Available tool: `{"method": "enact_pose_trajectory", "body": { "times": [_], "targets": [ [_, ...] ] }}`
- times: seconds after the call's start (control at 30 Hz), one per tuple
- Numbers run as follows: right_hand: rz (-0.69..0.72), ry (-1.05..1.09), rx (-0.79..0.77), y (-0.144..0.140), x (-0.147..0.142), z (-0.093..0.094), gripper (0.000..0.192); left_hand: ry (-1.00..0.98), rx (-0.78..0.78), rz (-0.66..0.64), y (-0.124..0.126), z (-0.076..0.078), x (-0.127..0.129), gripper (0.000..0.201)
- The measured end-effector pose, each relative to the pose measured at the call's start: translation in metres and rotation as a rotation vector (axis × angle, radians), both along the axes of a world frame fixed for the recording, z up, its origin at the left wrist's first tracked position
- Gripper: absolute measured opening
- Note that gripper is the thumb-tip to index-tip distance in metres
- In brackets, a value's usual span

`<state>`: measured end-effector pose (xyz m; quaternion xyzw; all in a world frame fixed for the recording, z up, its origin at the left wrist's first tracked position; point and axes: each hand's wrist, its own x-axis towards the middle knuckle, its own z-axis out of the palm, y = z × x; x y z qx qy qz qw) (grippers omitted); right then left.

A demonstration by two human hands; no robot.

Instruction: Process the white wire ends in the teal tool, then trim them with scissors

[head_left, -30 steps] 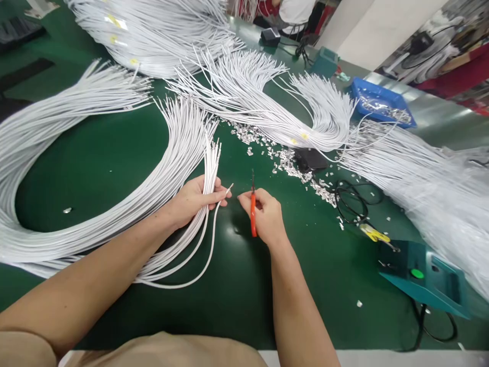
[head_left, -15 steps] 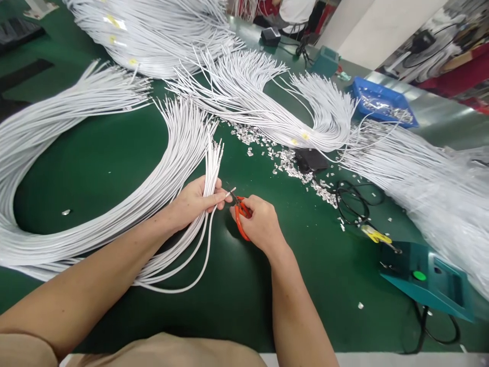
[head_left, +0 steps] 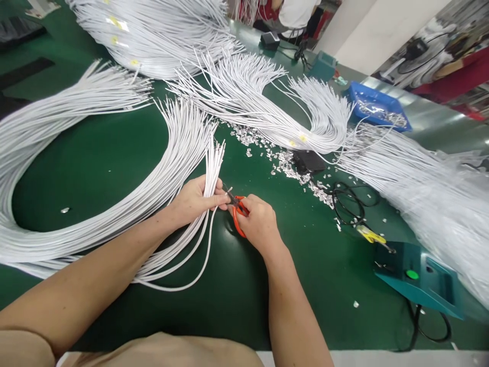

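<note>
My left hand [head_left: 198, 199] is closed round a small bunch of white cables [head_left: 213, 171], whose cut ends point up and away. Between its thumb and fingers one cable end sticks out to the right. In my right hand [head_left: 260, 219] are small scissors [head_left: 239, 216] with orange handles. Their dark blades reach to that single cable end, close to my left fingertips; whether the blades touch the cable is too small to tell. A thick curved bundle of white cables [head_left: 153, 193] lies beside my left forearm.
Small metallic scraps [head_left: 284, 163] are scattered beyond my hands. A blue tray [head_left: 378, 104] with more bits stands at the back right. At right sit a teal device [head_left: 416, 278] and a yellow clip [head_left: 370, 234]. Larger cable bundles [head_left: 160, 35] lie behind; a person sits at the far edge.
My right hand has brought the scissors slightly left, so the blades now overlap the cable end by my left fingertips. The left hand keeps its hold; the view has shifted slightly.
</note>
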<state>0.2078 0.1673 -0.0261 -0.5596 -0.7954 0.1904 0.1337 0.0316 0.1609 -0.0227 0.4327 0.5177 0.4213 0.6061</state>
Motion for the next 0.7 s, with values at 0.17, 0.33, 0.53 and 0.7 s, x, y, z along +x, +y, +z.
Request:
{"method": "enact_pose_trajectory", "body": {
  "times": [0.17, 0.33, 0.53, 0.7],
  "targets": [
    [0.002, -0.021, 0.017, 0.001, 0.000, -0.002, 0.031, -0.011, 0.050, -0.018, -0.001, 0.000, 0.000, 0.024],
    [-0.017, 0.113, -0.044, 0.004, 0.007, 0.000, 0.028, -0.026, 0.044, -0.018, -0.002, 0.001, 0.001, 0.022],
    [-0.273, 0.824, -0.368, 0.004, -0.002, 0.009, 0.025, 0.044, 0.043, -0.025, -0.004, 0.002, 0.006, 0.026],
    [-0.384, 0.975, -0.426, 0.000, -0.014, 0.010, 0.019, 0.105, 0.069, -0.021, -0.005, 0.001, 0.008, 0.026]
  ]
}}
